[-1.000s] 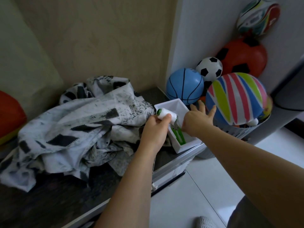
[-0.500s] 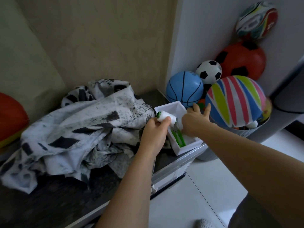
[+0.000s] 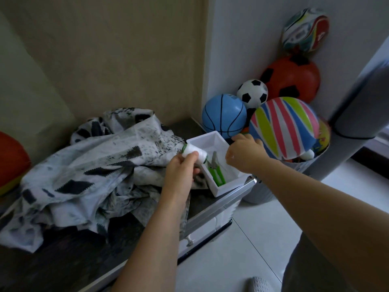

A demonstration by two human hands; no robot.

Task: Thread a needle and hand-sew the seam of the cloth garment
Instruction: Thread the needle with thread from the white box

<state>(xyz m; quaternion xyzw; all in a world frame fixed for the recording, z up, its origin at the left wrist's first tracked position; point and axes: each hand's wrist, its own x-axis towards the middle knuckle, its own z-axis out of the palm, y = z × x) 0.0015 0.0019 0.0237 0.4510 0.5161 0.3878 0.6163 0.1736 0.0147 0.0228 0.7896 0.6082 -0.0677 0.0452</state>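
Observation:
My left hand [image 3: 182, 169] grips a white thread spool [image 3: 194, 155] with green ends, held over the near-left rim of a small white box [image 3: 210, 136]. Green-handled thread snips [image 3: 216, 174] lie inside the box. My right hand [image 3: 245, 153] hovers over the box's right side, apart from the spool, its fingers curled away from the camera; no thread or needle is visible in it. The black-and-white patterned cloth garment [image 3: 94, 165] lies crumpled on the dark counter [image 3: 73, 262], left of the box.
The box sits at the counter's right corner, above a drawer knob [image 3: 190, 242]. A basket [image 3: 260, 198] on the floor holds a striped ball [image 3: 284, 127], a blue basketball [image 3: 224, 115] and other balls. A grey pole [image 3: 357, 114] stands right. A red ball [image 3: 10, 161] is at far left.
My right hand has drawn away from the spool to the right, uncovering the snips in the box. My left hand keeps the spool in about the same place.

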